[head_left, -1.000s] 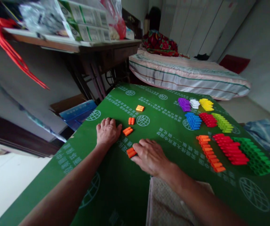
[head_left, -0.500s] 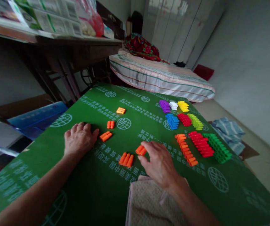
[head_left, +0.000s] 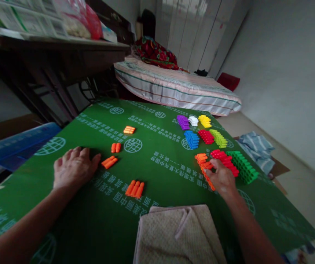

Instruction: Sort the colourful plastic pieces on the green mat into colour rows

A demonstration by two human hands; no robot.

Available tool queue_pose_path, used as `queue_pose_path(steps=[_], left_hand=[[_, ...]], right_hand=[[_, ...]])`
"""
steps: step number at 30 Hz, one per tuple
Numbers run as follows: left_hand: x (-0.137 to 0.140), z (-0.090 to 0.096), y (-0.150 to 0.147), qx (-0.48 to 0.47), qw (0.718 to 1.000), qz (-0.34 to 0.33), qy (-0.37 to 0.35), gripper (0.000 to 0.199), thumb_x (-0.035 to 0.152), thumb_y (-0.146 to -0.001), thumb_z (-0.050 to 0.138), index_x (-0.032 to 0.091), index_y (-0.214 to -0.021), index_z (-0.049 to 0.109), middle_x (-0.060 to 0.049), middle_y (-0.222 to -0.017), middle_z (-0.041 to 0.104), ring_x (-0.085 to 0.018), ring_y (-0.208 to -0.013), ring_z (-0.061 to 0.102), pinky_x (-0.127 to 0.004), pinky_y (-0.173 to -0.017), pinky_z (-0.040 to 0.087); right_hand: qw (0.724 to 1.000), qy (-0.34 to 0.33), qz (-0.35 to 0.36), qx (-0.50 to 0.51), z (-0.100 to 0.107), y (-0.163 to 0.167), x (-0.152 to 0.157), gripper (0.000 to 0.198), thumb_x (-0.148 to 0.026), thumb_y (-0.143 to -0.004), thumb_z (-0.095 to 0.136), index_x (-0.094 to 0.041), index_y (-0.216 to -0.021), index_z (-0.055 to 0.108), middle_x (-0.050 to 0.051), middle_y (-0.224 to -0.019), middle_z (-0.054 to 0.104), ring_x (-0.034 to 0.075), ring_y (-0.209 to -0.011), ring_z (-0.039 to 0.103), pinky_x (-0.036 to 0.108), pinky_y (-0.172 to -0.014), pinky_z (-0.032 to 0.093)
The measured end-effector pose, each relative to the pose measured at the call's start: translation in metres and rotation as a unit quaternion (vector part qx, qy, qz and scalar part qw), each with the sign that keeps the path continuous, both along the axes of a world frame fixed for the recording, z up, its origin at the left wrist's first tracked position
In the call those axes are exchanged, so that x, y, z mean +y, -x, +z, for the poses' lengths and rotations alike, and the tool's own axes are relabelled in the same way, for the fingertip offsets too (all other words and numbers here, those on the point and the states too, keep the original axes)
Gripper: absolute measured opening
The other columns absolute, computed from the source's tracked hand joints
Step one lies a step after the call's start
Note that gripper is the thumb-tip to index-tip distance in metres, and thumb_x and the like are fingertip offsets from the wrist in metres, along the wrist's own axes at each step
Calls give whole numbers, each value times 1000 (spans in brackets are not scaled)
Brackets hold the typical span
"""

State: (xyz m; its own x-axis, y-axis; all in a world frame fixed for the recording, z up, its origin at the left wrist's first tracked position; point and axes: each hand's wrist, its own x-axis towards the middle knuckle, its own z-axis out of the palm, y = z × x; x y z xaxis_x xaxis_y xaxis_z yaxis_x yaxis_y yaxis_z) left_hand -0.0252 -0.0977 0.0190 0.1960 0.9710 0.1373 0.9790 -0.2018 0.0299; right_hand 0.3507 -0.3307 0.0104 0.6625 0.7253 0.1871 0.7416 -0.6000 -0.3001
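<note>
A person's right hand (head_left: 221,178) rests on the long row of orange pegs (head_left: 204,165) at the right side of a green printed table (head_left: 157,146) — fingers spread flat over the row's near end, and whether they pinch a peg underneath cannot be told. The left hand (head_left: 73,168) lies palm-down and open on the table at the left, holding nothing, its fingertips just beside a small pair of orange pegs (head_left: 109,161). Three more orange clusters dot the cloth: a bundle of four (head_left: 135,189) between the two hands, a pair (head_left: 116,147) farther out, and another small group (head_left: 129,129) beyond that. Next to the orange row stand a red row (head_left: 223,159) and a dark green row (head_left: 242,167), side by side. Farther back sit smaller stacks — purple (head_left: 183,122), white (head_left: 193,120), yellow (head_left: 205,121), blue (head_left: 191,139), red (head_left: 206,136) and lime green (head_left: 218,138). A beige towel (head_left: 178,234) lies at the table's near edge between the forearms. Behind the table, a bed (head_left: 174,88) with a striped cover.
</note>
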Motion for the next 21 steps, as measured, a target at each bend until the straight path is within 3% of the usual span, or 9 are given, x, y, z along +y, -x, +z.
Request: queue_pose_path(steps=[5,9,13,17,21], left_hand=[[0,2,-3,3,1000,5,6,69,57,-84,12,11,-120,50,-20,-140,44,-37,-132,35,-51,-105,33],[0,2,-2,4,1000,8,5,70,58,-84,11,12,-118,51,-20,-139,44,-37,-131,37,-51,-105,34],[1,1,-1,1,1000,2,4,70,58,-85,12,11,-120,50,-20,-139,44,-38,-130,37,-53,-104,34],[0,1,-1,2,1000,2,6,69,57,-85,12,12,-120,50,-20,-138,45,-37,-130,37,-53,-104,35],[-1,2,-3,5,1000,6,9,68,57,-85,12,13,-120,50,-19,-139,45,-37,-131,36,-52,-105,34]], right_hand=[[999,-25,-6,20,1,3,9,49,-32,-82,58,-17,-129,54,12,-114,70,24,-99,68,34,-84,51],[999,-2,-29,28,3,4,11,58,-34,-81,59,-17,-136,48,13,-109,72,26,-93,69,36,-80,51],[999,-1,-29,24,0,5,11,58,-36,-82,58,-18,-137,47,12,-104,73,27,-91,69,37,-78,51],[999,-26,-14,19,-4,3,11,58,-33,-82,58,-14,-136,49,17,-107,71,29,-92,69,40,-79,51],[999,-10,-19,32,-5,3,12,60,-36,-84,58,-15,-138,46,16,-113,70,28,-97,68,39,-84,51]])
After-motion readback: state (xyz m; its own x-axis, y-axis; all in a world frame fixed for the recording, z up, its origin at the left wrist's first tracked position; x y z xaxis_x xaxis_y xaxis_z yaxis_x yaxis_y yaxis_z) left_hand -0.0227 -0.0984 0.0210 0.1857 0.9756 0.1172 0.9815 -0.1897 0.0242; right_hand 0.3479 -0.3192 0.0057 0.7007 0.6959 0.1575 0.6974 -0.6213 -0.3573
